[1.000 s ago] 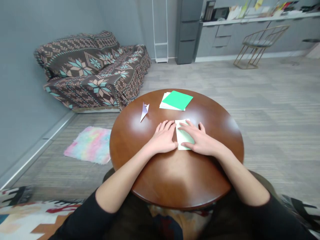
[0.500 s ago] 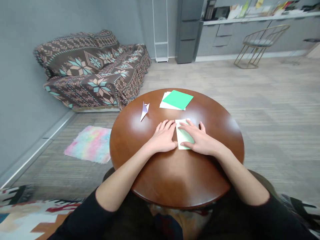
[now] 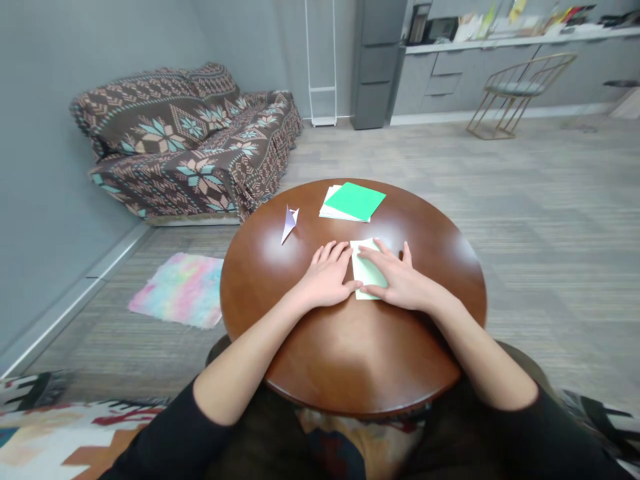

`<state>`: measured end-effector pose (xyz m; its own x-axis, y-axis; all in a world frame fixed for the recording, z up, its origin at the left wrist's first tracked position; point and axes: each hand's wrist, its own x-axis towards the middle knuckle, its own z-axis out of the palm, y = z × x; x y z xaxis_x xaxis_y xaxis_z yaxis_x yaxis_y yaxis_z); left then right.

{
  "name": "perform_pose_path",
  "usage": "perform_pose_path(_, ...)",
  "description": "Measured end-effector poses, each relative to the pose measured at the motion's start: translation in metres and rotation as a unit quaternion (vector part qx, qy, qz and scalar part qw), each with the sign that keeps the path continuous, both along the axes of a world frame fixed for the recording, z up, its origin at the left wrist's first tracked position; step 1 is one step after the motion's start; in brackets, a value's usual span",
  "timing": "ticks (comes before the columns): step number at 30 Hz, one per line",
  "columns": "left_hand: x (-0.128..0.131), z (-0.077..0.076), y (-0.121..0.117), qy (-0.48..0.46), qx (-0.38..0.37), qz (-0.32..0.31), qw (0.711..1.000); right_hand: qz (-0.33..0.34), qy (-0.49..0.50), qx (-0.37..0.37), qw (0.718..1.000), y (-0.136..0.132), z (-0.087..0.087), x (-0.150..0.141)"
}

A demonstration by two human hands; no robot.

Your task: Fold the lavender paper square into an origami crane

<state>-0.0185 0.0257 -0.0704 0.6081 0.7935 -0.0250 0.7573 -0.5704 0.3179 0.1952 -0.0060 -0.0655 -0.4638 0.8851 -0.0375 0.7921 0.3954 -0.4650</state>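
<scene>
A pale, whitish-green sheet of paper (image 3: 367, 272) lies on the round brown table in front of me, its right part hidden under a hand. My right hand (image 3: 393, 273) rests over it with the fingers spread. Along the paper's left edge lies my left hand (image 3: 330, 275), fingers stretched out and the thumb touching the lower left of the sheet. Neither hand grasps anything. Farther back sits a stack of paper, a green sheet (image 3: 356, 201) on top of white ones (image 3: 330, 211). A small folded purple-and-white paper piece (image 3: 289, 224) stands at the left.
The table (image 3: 350, 360) has a glossy round top close to my lap. A patterned covered sofa (image 3: 200, 147) stands behind at the left, with a pastel fluffy mat (image 3: 180, 290) on the floor. A wire-backed chair (image 3: 515, 90) is by the kitchen counter (image 3: 450, 73).
My left thumb has shifted slightly right onto the paper's lower left edge. My right hand stays nearly where it was, and the other papers have not moved.
</scene>
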Motion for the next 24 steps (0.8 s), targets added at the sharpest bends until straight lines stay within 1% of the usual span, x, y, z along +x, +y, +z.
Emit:
perform_pose_path(3, -0.001, 0.001, 0.000, 0.015, -0.003, -0.007, 1.000, 0.000, 0.000, 0.001, 1.000, 0.001, -0.002, 0.001)
perform_pose_path(7, 0.001, 0.006, -0.001, 0.030, -0.019, 0.000, 0.999, -0.006, 0.000, 0.000, 1.000, 0.002, -0.004, 0.001)
perform_pose_path(14, 0.006, 0.016, 0.003, 0.041, -0.090, 0.012, 0.995, -0.012, -0.007, 0.001, 1.000, 0.000, -0.001, -0.001)
perform_pose_path(24, 0.008, 0.021, 0.007, 0.063, -0.122, 0.011, 0.990, -0.017, -0.006, 0.002, 1.000, 0.000, 0.000, -0.003)
